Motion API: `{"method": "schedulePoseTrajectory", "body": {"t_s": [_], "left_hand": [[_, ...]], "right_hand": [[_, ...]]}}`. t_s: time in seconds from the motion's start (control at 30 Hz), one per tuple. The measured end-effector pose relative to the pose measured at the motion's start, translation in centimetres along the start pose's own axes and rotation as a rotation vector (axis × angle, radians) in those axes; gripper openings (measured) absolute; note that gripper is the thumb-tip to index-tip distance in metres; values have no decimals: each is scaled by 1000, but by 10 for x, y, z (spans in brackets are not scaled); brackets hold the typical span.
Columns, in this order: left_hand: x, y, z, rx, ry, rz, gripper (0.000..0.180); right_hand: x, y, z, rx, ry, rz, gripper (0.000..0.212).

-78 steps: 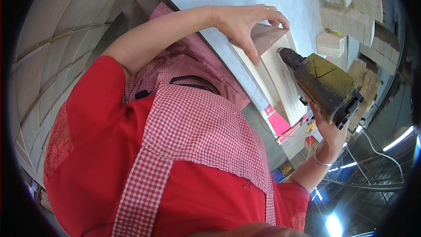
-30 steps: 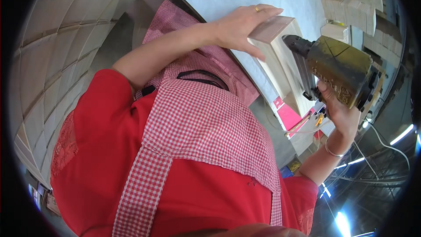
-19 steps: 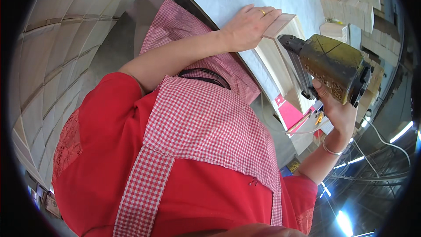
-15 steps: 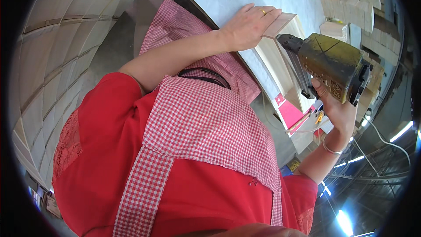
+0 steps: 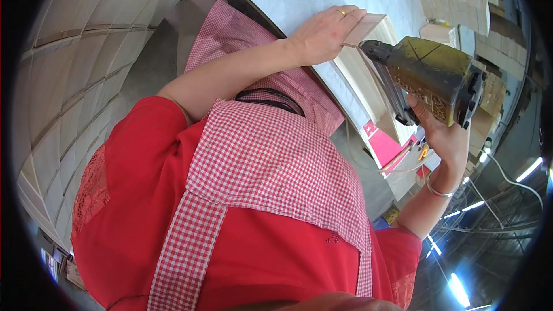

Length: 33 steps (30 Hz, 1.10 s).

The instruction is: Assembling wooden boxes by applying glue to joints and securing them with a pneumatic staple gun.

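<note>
I wear a red-and-white checked apron (image 5: 276,161) over a red shirt (image 5: 253,253), lace (image 5: 90,190) left of the apron, a silver bracelet (image 5: 439,193) right of it.

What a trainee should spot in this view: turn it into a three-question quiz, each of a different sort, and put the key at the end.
1. What grips the yellow-and-black nail gun?
2. True or false: the left hand hangs in the air, apart from any wood.
3. Fill in the missing word: the gold-coloured ring sits on a finger of the ____ hand.

Key
1. The right hand.
2. False; it rests against the wooden end board.
3. Left.
</note>
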<state>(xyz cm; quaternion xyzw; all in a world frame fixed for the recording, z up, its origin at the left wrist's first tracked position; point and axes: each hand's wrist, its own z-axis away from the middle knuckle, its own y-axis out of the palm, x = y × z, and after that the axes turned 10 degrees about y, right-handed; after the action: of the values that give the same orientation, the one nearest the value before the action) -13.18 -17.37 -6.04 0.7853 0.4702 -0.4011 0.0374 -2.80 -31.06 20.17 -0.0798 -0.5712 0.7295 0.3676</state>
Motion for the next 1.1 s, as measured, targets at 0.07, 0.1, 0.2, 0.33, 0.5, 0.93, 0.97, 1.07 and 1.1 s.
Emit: {"method": "schedulePoseTrajectory", "body": {"t_s": [0.07, 0.1, 0.2, 0.33, 0.5, 0.93, 0.97, 1.07, 1.1], "left_hand": [[0, -3, -1, 21, -16, 11, 52], [-1, -7, -3, 35, -21, 15, 52], [-10, -32, -15, 163, -151, -11, 50], [-15, -84, -68, 544, -446, -108, 41], [6, -89, -99, 824, -553, -227, 39], [41, -75, -109, 891, -760, -120, 71], [40, -83, -100, 841, -757, -89, 75], [27, -103, -70, 522, -722, 96, 55], [16, -108, -61, 384, -699, 124, 49]], "right_hand": [[-4, 1, 2, -74, -76, -45, 37], [-8, 1, 6, -86, -84, -57, 37], [-36, -7, 35, -446, 38, -158, 31], [-87, -13, 68, -744, 562, -244, 34], [-243, 59, 103, -709, 415, 17, 38], [-323, 183, 93, -615, 853, 196, 61], [-325, 186, 90, -661, 797, 268, 56], [-322, 177, 78, -869, 542, 194, 43], [-312, 171, 71, -909, 483, 74, 42]]}}
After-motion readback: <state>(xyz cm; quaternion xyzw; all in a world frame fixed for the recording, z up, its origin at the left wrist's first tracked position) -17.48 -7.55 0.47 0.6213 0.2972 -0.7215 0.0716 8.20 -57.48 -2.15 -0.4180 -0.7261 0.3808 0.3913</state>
